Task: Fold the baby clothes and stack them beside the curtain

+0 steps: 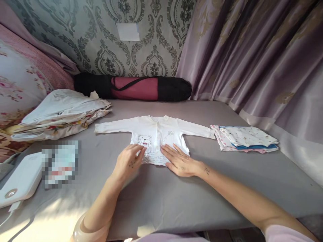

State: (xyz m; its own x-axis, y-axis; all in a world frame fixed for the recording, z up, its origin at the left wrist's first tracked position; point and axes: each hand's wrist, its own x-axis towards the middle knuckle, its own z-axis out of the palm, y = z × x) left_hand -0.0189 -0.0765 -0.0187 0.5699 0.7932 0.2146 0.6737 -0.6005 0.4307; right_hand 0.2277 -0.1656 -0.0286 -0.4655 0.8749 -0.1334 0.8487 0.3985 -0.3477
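A small white long-sleeved baby shirt (161, 134) lies spread on the grey sheet, its sleeves stretched out to both sides. It has a buttoned front, a bear drawing on the left half and blue print near the hem. My right hand (180, 161) rests flat on the lower right half, fingers extended. Over the lower left half, beside the bear, my left hand (131, 159) has its fingers bent together in a pinch. Whether any cloth is between those fingertips cannot be made out.
Folded clothes (244, 138) lie to the right, near the right cuff. At left are a clothes pile (63, 107), a white power bank (21, 178) with a cable, and a blurred-out item (62, 164). A black-and-red rolled bag (136, 88) lies along the wall. Curtains (239, 50) hang at right.
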